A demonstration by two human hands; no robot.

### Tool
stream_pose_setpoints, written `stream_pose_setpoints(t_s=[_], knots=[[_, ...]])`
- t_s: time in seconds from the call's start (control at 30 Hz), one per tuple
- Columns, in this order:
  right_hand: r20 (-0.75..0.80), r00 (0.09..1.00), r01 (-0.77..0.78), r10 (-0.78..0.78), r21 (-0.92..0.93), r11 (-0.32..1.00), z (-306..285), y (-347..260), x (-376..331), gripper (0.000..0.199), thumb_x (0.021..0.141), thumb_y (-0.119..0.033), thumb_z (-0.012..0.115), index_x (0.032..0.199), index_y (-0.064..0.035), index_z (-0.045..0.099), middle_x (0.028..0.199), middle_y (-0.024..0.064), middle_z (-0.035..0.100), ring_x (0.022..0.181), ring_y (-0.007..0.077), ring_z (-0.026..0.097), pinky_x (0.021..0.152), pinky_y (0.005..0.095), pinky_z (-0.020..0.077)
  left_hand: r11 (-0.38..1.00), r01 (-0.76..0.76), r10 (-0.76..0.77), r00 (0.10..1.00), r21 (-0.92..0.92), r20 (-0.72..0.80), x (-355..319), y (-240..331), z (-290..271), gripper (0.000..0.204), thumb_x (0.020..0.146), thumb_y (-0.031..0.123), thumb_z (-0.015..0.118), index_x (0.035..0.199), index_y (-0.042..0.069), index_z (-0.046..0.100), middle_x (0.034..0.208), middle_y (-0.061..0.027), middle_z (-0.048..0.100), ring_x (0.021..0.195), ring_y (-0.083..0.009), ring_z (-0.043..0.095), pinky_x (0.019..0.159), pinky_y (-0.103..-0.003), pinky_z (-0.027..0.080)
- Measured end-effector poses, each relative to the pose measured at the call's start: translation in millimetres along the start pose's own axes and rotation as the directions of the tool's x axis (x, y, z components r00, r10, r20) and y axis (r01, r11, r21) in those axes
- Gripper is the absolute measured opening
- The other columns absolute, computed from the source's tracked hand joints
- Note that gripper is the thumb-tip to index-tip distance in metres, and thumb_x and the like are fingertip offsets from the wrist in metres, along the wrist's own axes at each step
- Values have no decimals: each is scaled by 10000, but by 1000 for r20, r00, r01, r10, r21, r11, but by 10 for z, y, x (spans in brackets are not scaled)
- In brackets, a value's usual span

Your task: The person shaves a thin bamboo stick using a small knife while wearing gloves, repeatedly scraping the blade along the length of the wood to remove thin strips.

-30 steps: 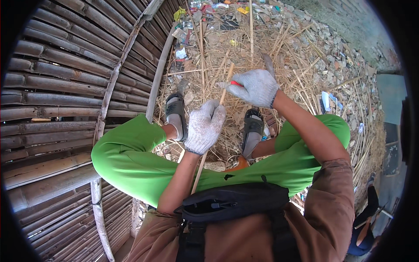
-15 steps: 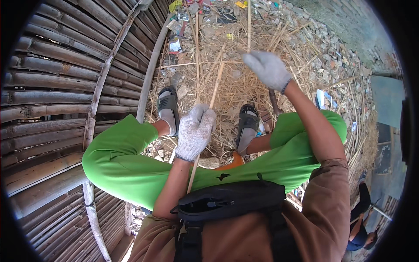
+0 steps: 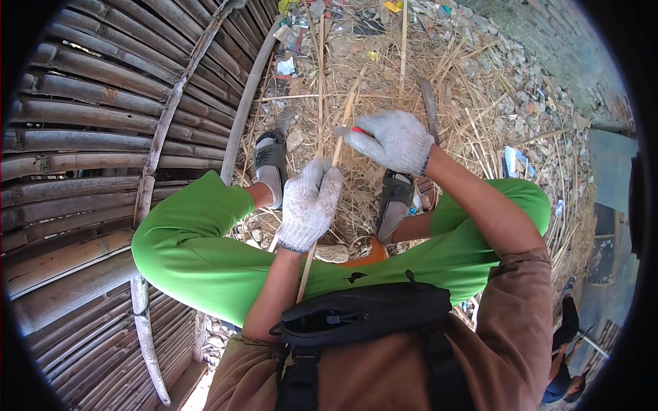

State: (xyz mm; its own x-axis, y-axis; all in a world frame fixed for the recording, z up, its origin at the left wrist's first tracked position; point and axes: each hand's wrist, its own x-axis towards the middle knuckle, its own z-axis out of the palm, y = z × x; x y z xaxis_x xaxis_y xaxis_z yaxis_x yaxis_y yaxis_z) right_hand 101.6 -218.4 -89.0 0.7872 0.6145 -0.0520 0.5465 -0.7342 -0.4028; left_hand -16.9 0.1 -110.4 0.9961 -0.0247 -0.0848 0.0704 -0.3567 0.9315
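My left hand (image 3: 310, 207), in a whitish knitted glove, is closed around a long thin bamboo strip (image 3: 347, 109). The strip runs from near my waist, up through the grip and out over the straw ahead. My right hand (image 3: 396, 142), gloved the same way, is closed on a small knife (image 3: 359, 131) with red on its handle. Its short blade lies across the strip, just beyond my left hand. Most of the handle is hidden in the glove. Both hands are above the ground between my sandalled feet.
A slatted bamboo wall (image 3: 89, 130) rises on the left. Straw and shavings (image 3: 439, 82) cover the ground, with rubble and litter around. A dark, long blade-like piece (image 3: 430, 106) lies beyond my right hand. Another person (image 3: 565, 370) is at the lower right, near grey panels (image 3: 613, 164).
My right hand has come back nearer and to the left, bringing the knife onto the strip. The left hand keeps its grip, and the view has shifted slightly.
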Motion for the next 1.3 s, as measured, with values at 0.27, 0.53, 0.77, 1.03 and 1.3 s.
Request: stream_pose_setpoints(t_s=[0.27,0.53,0.77,1.03,1.3], knots=[[-112,965,-242,238,-32,970,-183,343,126,627,1085,-639,464,982,-80,727,883,217,745,888,402,751,808,517,579,989,-70,74,997,130,-27,-83,80,-31,144,1061,171,660,1063,31,690,737,-199,648,647,-362,691,626,-440,533],[-265,916,-285,301,99,954,-639,637,-20,693,1086,-663,406,1120,-54,735,952,217,756,953,425,743,881,501,575,1000,-1,1,1000,-30,-3,-66,6,-17,166,1068,188,656,1086,26,685,722,-162,645,632,-288,676,635,-411,536],[19,999,-50,49,23,998,-89,59,-28,507,1089,-549,523,1010,-81,700,874,186,728,851,421,720,770,562,549,999,-8,8,1000,-32,-16,-69,83,13,151,1066,175,660,1068,26,687,714,-159,626,612,-268,644,623,-407,522],[-20,1000,13,-13,11,1000,-81,-102,-54,497,1075,-556,557,991,-105,746,830,183,719,809,402,724,736,546,565,992,-69,72,997,102,-17,-69,139,17,123,1055,144,654,1064,22,675,746,-213,647,656,-392,691,617,-439,531],[31,998,63,-61,-79,995,-86,51,41,538,1103,-584,476,1053,-147,786,801,181,719,776,379,743,709,513,582,961,-204,217,975,187,-48,-57,104,16,159,1069,163,644,1052,8,677,741,-168,647,655,-289,681,612,-412,526]])
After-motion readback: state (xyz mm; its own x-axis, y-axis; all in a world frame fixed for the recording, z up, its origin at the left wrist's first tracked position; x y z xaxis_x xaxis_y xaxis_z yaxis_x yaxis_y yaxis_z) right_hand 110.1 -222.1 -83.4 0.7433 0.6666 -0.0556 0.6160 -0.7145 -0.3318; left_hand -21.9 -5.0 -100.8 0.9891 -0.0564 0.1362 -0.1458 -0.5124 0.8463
